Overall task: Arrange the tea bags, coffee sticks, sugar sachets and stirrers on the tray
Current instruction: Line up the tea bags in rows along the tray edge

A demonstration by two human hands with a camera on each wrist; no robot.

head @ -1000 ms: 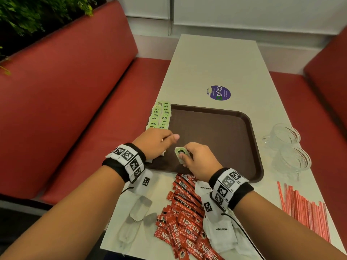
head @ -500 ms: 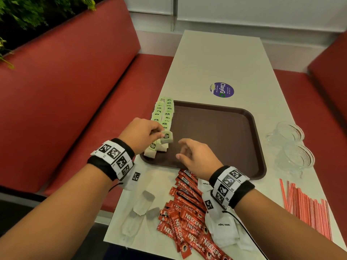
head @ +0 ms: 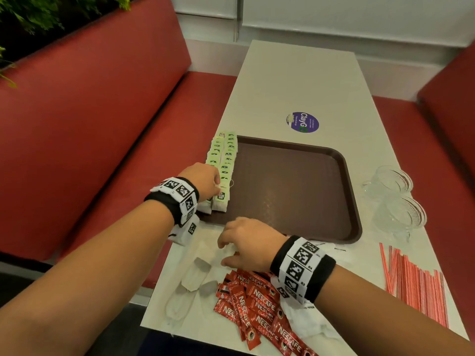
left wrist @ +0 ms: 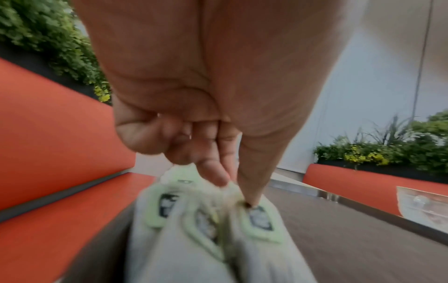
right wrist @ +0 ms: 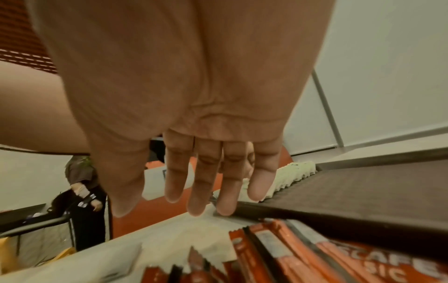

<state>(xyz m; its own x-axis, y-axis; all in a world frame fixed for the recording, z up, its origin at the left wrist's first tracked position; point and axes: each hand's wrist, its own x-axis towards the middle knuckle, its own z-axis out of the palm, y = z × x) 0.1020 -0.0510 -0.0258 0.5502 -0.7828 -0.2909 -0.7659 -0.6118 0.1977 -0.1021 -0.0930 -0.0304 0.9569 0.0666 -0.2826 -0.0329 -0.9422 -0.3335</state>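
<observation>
A brown tray [head: 295, 188] lies on the white table, with two rows of green-tagged tea bags [head: 222, 155] along its left edge. My left hand [head: 217, 187] pinches the nearest tea bag [head: 221, 199] at the near end of the right row; in the left wrist view thumb and forefinger of my left hand [left wrist: 232, 191] meet on the top of that tea bag [left wrist: 259, 220]. My right hand [head: 222, 253] hovers with straight fingers over the table just before the tray's near rim [right wrist: 363, 191], holding nothing. Loose tea bags [head: 192, 276] lie below it.
Red coffee sticks [head: 257, 304] are heaped at the near edge, with white sugar sachets [head: 305, 322] under my right wrist. Red-and-white stirrers [head: 411, 286] lie at the right, two glass cups [head: 395, 201] beyond them. Red benches flank the table.
My left hand took the tea bag from the right hand and set it down at the near end of the row. My right hand drew back towards the loose tea bags, fingers straightened.
</observation>
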